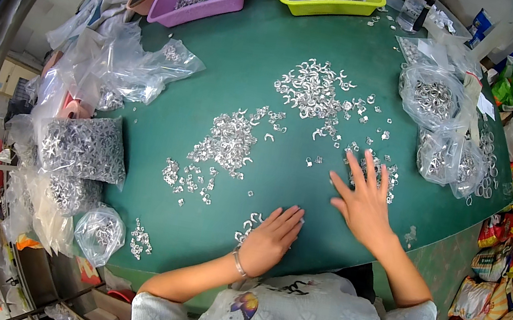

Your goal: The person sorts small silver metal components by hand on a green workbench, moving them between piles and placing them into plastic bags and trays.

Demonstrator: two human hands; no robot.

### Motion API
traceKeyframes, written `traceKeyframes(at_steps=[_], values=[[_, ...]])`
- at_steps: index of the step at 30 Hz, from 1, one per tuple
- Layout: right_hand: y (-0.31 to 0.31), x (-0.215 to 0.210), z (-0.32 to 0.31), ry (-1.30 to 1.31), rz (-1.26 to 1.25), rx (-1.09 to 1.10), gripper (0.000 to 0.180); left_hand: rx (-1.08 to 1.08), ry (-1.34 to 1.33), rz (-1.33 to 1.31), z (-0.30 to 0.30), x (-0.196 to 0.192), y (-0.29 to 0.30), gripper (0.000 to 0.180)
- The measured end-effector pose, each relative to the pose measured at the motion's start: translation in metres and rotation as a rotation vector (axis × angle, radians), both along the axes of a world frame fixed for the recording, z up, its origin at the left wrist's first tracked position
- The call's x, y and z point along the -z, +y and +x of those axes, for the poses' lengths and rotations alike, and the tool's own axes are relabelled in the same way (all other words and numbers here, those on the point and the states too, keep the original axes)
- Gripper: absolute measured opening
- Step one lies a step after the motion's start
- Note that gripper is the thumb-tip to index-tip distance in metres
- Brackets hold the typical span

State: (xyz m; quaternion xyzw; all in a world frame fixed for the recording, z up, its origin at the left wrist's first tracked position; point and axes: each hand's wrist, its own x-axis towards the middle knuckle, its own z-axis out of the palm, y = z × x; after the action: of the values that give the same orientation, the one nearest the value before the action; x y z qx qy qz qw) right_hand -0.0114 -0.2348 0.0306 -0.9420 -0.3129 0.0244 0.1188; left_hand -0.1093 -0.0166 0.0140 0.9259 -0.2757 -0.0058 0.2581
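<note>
My right hand (365, 205) reaches over a small pile of silvery metal parts (392, 177) with its fingers spread, and its fingertips lie among them. Close to the table's near edge, my left hand (270, 242) lies palm down with straight fingers, beside a few curved metal pieces (244, 231) partly hidden by it. What may be under either palm is hidden. Beyond my hands lies a heap of small metal parts (225, 141), with a second heap (312, 89) of curved pieces farther off. A small cluster (171, 171) sits left of the nearer heap.
The green table (246, 57) carries a purple basket (234, 2) and a yellow-green basket (325, 10) at its far side. Bags of metal parts (86, 145) line the left edge. More clear bags (433, 98) lie at the right, near a clear bottle (416, 9).
</note>
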Motion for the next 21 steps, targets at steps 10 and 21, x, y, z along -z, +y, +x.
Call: traceKeyframes(at_steps=[10,21], values=[[0.023,-0.001,0.035,-0.082,0.164,-0.024,0.051,-0.054,0.058,-0.033,0.012,-0.010,-0.017,0.044],[0.001,-0.001,0.008,0.053,0.003,-0.078,0.052,0.029,0.037,0.000,0.006,-0.010,-0.008,0.044]])
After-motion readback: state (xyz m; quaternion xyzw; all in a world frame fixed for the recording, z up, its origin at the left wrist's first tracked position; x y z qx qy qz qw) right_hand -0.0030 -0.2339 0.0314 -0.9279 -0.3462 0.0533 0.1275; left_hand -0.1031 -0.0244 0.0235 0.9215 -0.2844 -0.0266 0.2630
